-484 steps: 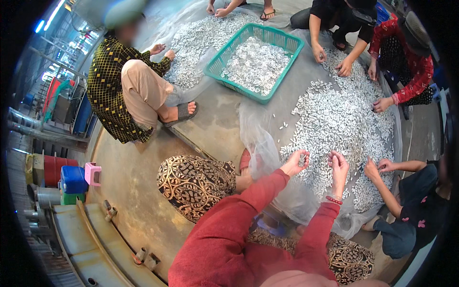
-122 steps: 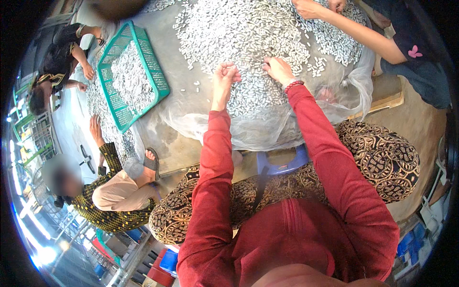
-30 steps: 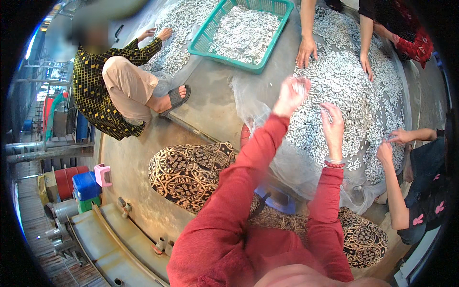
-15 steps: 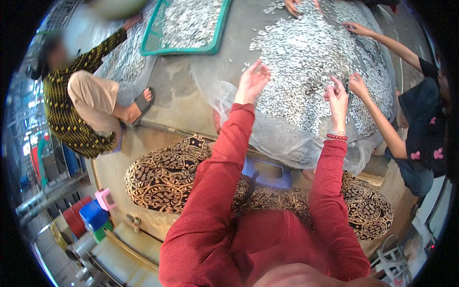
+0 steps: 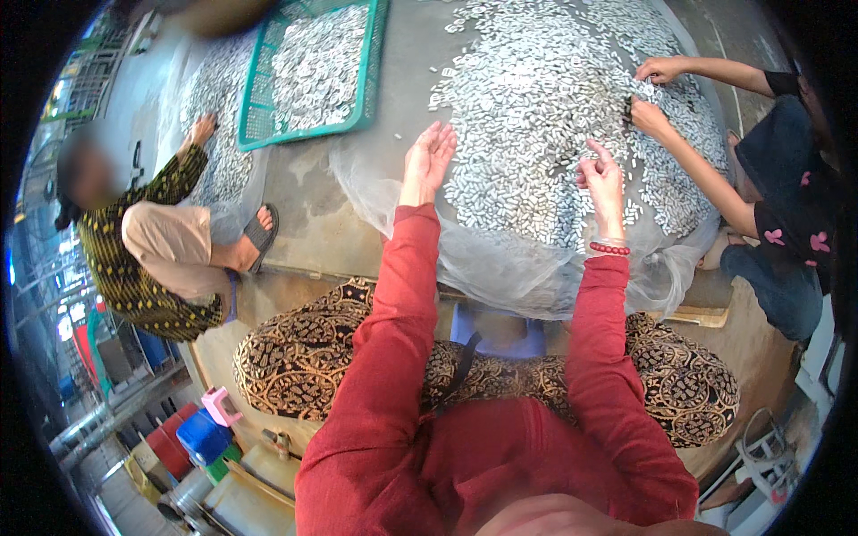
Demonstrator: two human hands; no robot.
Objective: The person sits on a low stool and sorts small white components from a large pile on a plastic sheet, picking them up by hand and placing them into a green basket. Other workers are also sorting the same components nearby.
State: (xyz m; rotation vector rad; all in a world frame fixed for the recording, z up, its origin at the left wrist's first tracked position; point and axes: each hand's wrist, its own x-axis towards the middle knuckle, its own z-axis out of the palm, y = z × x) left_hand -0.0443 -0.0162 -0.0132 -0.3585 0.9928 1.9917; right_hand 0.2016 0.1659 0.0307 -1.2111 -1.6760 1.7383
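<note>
A wide heap of small silvery-white oblong pieces [image 5: 527, 116] lies on a translucent plastic sheet [image 5: 500, 268] in front of me. At the heap's left edge, my left hand [image 5: 431, 163] is open, palm turned inward, with nothing visible in it. My right hand [image 5: 602, 186], with a red beaded bracelet at the wrist, hangs over the near right part of the heap. Its index finger stretches out while the other fingers curl loosely. I see nothing held there; whether it touches the pieces is unclear.
A green plastic basket [image 5: 362, 103] holds more pieces, left of the heap. At right, a co-worker's hands [image 5: 650, 116] work in the pieces. Another person [image 5: 147, 241] sits at left, reaching to a second heap [image 5: 223, 170]. A purple stool [image 5: 514, 335] stands below me.
My view has shifted a little. Both my hands have moved slightly left in the picture. The co-worker's two hands at right have come closer together, and the person at left has lowered an arm.
</note>
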